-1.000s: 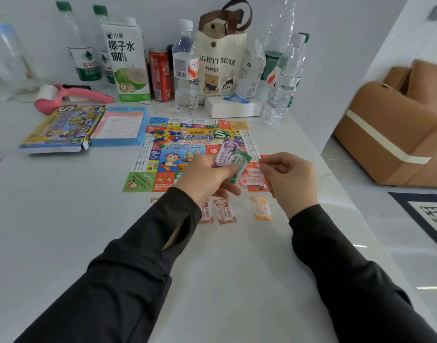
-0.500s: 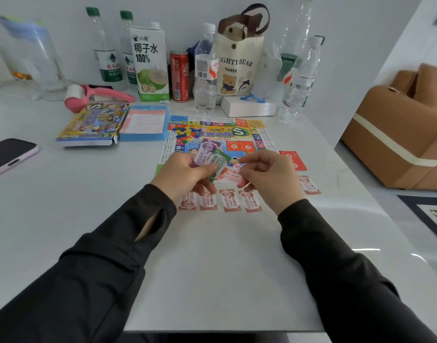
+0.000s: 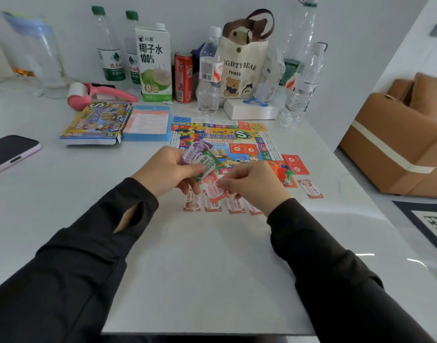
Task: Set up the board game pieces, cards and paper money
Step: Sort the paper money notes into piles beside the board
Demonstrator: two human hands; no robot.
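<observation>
A colourful game board lies flat on the white table. My left hand grips a fan of paper money, purple and green notes on top. My right hand pinches one red note just above a row of red notes laid along the board's near edge. Another red note lies apart at the right. A stack of red cards sits by the board's right side, with small plastic pawns and a die beside it.
The game box and a blue instruction sheet lie left of the board. A phone is at far left. Bottles, a carton, a can, a bear bag and a white box line the back wall. A brown sofa stands right.
The camera view rose and shifted, bringing the phone and the red cards into view. My right hand moved down to the row with a red note; the left kept its fan of notes.
</observation>
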